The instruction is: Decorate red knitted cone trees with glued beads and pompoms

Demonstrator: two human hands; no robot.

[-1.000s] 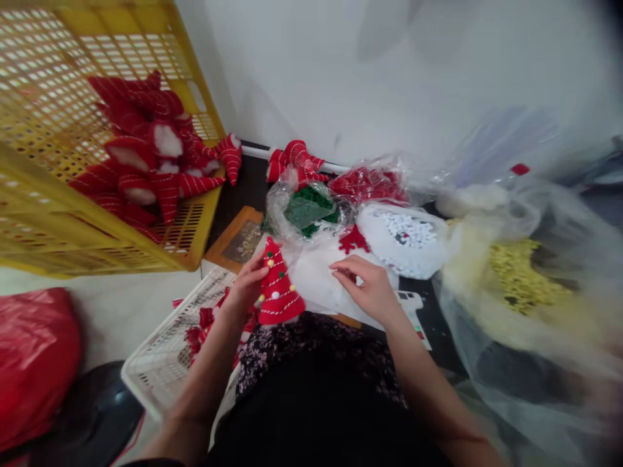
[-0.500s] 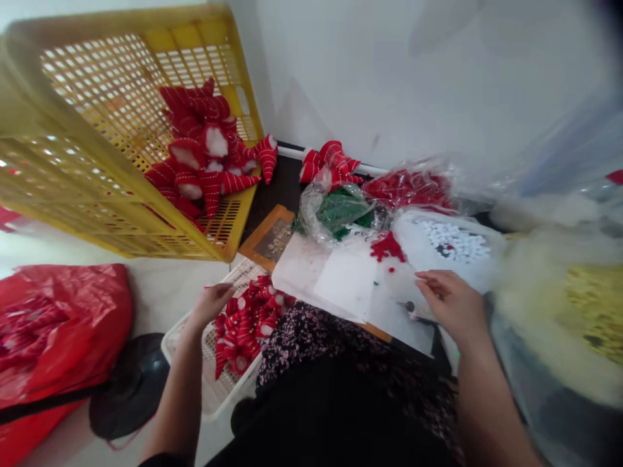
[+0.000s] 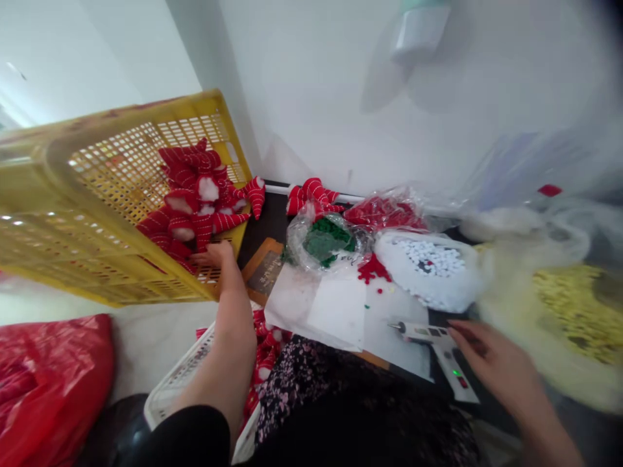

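Note:
My left hand (image 3: 217, 254) reaches into the yellow crate (image 3: 221, 104), its fingers stretched out beside the lowest of the red stuffed cone-shaped pieces (image 3: 203, 228). These are cloth with white stitched lines and white stuffing at their ends. Whether the fingertips touch a piece I cannot tell. My right hand (image 3: 491, 357) hovers over the table's right side, loosely curled and with nothing visible in it. Its fingertips are close to a white glue gun (image 3: 445, 353) with a green light, lying with its metal nozzle pointing left over white paper (image 3: 338, 314).
Bags of green pieces (image 3: 328, 240), red pieces (image 3: 387, 211), white pieces (image 3: 433, 259) and yellow pieces (image 3: 572, 305) line the table. Red felt cutouts (image 3: 374, 269) lie on the paper. Below left are a white basket (image 3: 182, 366) and a red bag (image 3: 63, 383).
My left hand has moved from above the white basket up into the yellow crate. My right hand has shifted right and down, uncovering the glue gun. The view has tilted upward.

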